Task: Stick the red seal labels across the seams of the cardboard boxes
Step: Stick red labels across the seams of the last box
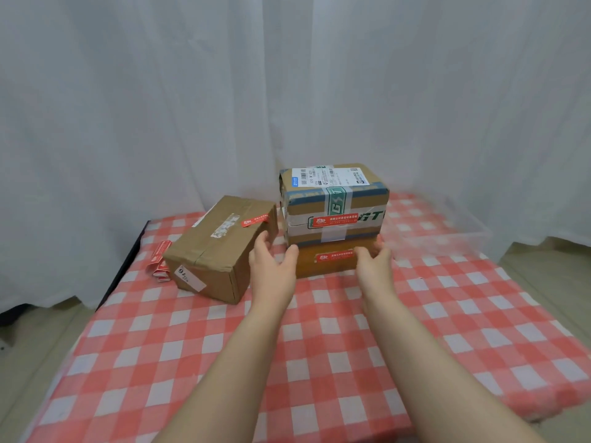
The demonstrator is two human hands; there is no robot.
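**A:** Where are the hands?

**B:** At the two short ends of the lower box [326,266], whose long axis runs left to right across the surface [319,346]. The left hand [271,263] is at its left end, with the thumb on the front corner and the fingers curled round the side. The right hand [374,259] mirrors it at the right end, thumb on the front face and fingers wrapped behind. Both clasp that box.

**A:** What's on top of it?

**B:** The upper box [334,199] rests on it, so I judge that any lift or slide carries both.

**A:** Where are the labels?

**B:** The lower label [335,258] lies along the front face between the two thumbs. The upper label [332,220] sits just above it. The third box [217,251], just left of the left hand, has the third label [255,221] on its top.

**A:** And the spares?

**B:** The spare labels [159,262] lie on the surface at the far left, beyond the third box. The left hand is nearer to them, but the third box stands between. If another label is wanted, I judge that hand must let go and reach over or round that box. The clear tub [447,238] sits on the right hand's side.
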